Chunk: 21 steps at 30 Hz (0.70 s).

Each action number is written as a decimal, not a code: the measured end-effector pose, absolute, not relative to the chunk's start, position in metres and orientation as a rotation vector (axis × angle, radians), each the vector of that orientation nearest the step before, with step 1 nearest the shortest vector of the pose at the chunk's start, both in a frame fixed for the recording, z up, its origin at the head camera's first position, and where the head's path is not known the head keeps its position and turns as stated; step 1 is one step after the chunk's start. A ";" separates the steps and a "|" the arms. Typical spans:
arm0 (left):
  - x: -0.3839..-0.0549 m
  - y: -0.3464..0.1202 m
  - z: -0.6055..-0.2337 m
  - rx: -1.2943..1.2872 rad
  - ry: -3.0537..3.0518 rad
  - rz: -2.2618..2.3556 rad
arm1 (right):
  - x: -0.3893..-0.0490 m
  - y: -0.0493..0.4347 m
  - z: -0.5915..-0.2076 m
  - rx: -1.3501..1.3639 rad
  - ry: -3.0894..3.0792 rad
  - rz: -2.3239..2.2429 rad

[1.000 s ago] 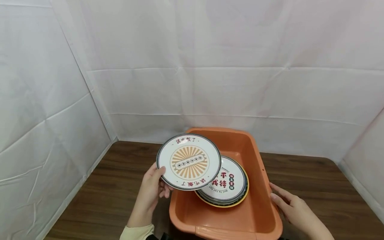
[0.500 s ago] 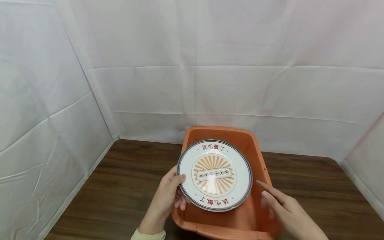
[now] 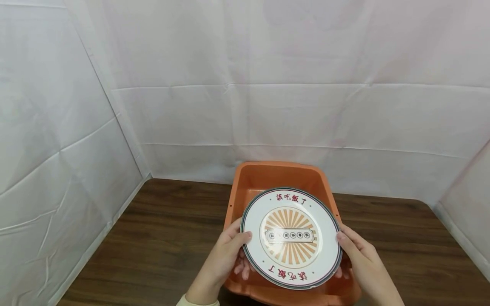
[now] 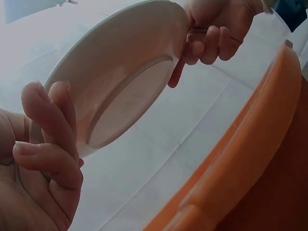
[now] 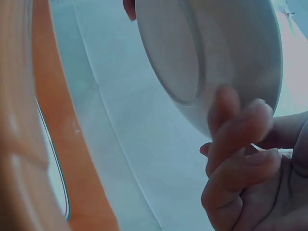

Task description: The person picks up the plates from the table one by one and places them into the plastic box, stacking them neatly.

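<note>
A white plate (image 3: 252,221) with dark rim lines, red characters and an orange sunburst is held over the orange basin (image 3: 250,176) in the head view. My left hand (image 3: 226,255) pinches its left edge, thumb on top and fingers beneath. At the opposite edge my right hand (image 3: 361,259) grips it the same way. Both wrist views show the plate's plain underside (image 4: 130,106) with its foot ring, raised above the basin rim. In the right wrist view, the edge of another plate (image 5: 53,168) shows inside the basin; the held plate hides it in the head view.
The basin stands on a dark brown wooden table (image 3: 160,238), close to the back. White cloth walls (image 3: 283,106) enclose the table behind and at both sides.
The plate has moved right and toward me, turned slightly, and now covers the stacked plates in the basin. My right hand has left the basin's rim and taken the plate's right edge.
</note>
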State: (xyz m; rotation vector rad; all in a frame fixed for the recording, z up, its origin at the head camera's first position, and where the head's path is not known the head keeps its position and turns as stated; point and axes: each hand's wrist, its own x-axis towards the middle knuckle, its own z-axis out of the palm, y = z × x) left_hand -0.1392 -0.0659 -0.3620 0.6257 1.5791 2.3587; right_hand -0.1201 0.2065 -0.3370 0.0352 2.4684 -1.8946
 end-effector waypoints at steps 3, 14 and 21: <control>-0.136 -0.065 -0.358 0.586 1.576 2.375 | -0.121 0.208 -0.334 -0.024 2.405 -1.985; -0.140 -0.071 -0.355 0.502 1.718 2.338 | -0.130 0.208 -0.323 -0.192 2.392 -1.962; -0.157 -0.074 -0.340 0.462 1.916 2.252 | -0.145 0.210 -0.302 -0.312 2.467 -1.820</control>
